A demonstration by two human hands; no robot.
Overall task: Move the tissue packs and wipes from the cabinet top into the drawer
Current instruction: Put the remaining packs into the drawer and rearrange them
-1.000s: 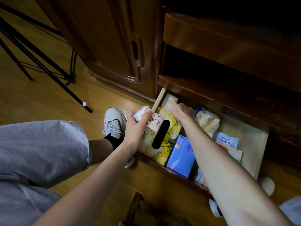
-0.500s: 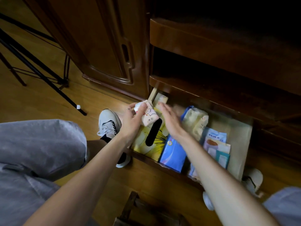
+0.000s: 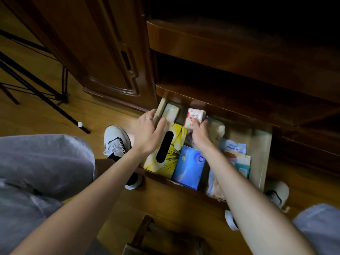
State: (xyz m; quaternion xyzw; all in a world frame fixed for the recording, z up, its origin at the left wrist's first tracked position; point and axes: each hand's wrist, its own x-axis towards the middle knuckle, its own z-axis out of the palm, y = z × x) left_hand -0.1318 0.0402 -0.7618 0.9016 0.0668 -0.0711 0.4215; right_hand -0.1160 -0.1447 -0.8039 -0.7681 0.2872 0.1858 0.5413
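Under cabinet overhang, drawer (image 3: 261, 144) back hidden; right hand (image 3: 199, 134) covers pack (image 3: 194, 115).

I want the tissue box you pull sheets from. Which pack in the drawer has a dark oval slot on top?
The yellow tissue box at the drawer's left side, under the left hand. The blue pack beside it has no slot.

Bare drawer (image 3: 257, 144) floor right; shelf (image 3: 220, 96) overhangs the packed left
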